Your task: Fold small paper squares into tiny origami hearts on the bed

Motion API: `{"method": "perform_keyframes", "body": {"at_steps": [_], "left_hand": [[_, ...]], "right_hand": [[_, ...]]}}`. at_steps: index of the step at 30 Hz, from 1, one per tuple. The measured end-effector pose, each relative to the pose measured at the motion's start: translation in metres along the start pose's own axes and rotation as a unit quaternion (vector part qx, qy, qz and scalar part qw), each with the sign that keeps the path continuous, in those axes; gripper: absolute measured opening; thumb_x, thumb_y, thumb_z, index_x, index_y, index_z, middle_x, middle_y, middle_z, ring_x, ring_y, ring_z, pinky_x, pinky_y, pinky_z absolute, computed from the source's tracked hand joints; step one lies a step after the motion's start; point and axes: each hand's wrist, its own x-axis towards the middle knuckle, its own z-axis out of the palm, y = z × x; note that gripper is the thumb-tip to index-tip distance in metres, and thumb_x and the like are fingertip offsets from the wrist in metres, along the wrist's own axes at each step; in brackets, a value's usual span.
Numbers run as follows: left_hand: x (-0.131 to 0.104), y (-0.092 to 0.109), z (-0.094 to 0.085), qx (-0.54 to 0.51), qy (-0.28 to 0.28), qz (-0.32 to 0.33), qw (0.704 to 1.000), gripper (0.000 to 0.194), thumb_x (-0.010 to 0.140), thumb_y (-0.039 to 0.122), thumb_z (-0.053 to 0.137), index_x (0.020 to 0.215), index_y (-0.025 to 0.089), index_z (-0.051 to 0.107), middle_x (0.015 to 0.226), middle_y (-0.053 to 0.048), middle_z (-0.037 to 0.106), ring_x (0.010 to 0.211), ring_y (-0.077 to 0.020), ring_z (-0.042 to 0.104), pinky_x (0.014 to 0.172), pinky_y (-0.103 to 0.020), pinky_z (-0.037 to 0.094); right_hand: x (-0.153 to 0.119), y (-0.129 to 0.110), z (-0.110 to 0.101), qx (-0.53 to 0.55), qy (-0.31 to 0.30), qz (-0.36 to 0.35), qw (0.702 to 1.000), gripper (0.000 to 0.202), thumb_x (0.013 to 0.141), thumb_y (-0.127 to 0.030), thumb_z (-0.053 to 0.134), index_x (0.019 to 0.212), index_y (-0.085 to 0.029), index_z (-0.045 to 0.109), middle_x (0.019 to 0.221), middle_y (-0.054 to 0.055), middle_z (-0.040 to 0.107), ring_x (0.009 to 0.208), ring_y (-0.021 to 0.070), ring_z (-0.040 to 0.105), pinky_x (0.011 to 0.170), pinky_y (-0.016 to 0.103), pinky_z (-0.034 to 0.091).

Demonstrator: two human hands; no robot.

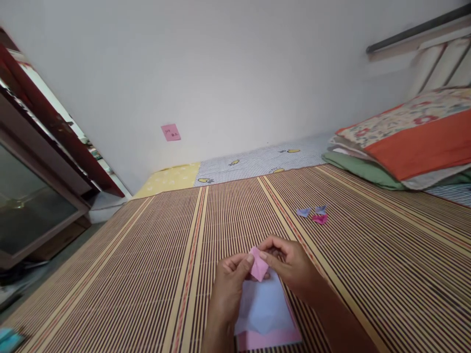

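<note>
A small folded piece of pink paper [259, 267], roughly diamond-shaped, is held up between both hands. My left hand [232, 277] pinches its left edge, thumb in front. On the other side, my right hand [285, 260] grips the upper right edge between thumb and fingers. Below them lies a stack of paper sheets [265, 306], pale blue on top with pink showing at the near edge. Farther off to the right, two small folded blue papers [303, 212] and a folded magenta paper [320, 219] rest on the striped mat.
The striped bamboo mat [147, 264] covers the bed. Folded bedding [423, 142] in orange, floral and green is piled at the right. A pink note [171, 132] is stuck to the wall. A turquoise object [10, 339] sits at the lower left, near a glass-fronted cabinet [29, 201].
</note>
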Motion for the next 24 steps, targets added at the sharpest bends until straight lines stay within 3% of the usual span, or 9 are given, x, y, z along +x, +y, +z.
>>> {"method": "perform_keyframes", "body": {"at_steps": [5, 11, 16, 24], "left_hand": [[-0.0029, 0.0045, -0.0023, 0.007, 0.028, 0.007, 1.0, 0.035, 0.076, 0.047, 0.081, 0.077, 0.011, 0.081, 0.063, -0.005, 0.07, 0.061, -0.016, 0.058, 0.063, -0.025, 0.043], [-0.0063, 0.006, 0.0, -0.019, 0.016, 0.013, 1.0, 0.043, 0.089, 0.05, 0.069, 0.069, 0.012, 0.075, 0.06, -0.002, 0.063, 0.056, -0.0121, 0.048, 0.055, -0.023, 0.035], [-0.0053, 0.0039, -0.0024, -0.008, 0.012, 0.009, 1.0, 0.041, 0.088, 0.049, 0.07, 0.074, 0.011, 0.077, 0.063, -0.003, 0.065, 0.057, -0.0121, 0.048, 0.055, -0.022, 0.036], [-0.0038, 0.0043, -0.003, 0.016, 0.012, 0.026, 0.999, 0.043, 0.089, 0.05, 0.069, 0.074, 0.011, 0.078, 0.061, -0.003, 0.064, 0.06, -0.0136, 0.051, 0.059, -0.023, 0.039]], "right_hand": [[-0.0011, -0.0031, 0.0036, 0.007, -0.013, -0.001, 1.0, 0.016, 0.09, -0.032, 0.068, 0.084, -0.017, 0.072, 0.07, -0.001, 0.065, 0.063, 0.0138, 0.057, 0.057, 0.024, 0.042], [-0.0013, -0.0021, 0.0024, 0.024, -0.009, 0.002, 1.0, 0.015, 0.089, -0.031, 0.067, 0.084, -0.018, 0.071, 0.073, 0.0, 0.065, 0.067, 0.0156, 0.059, 0.06, 0.026, 0.044], [-0.0016, -0.0038, 0.004, -0.043, 0.008, -0.027, 0.999, 0.015, 0.089, -0.029, 0.066, 0.082, -0.019, 0.072, 0.074, 0.0, 0.064, 0.069, 0.0162, 0.057, 0.061, 0.027, 0.042], [-0.0024, -0.004, 0.0057, -0.053, 0.008, -0.025, 0.998, 0.014, 0.089, -0.028, 0.065, 0.08, -0.018, 0.071, 0.072, 0.0, 0.063, 0.067, 0.0161, 0.056, 0.06, 0.028, 0.041]]}}
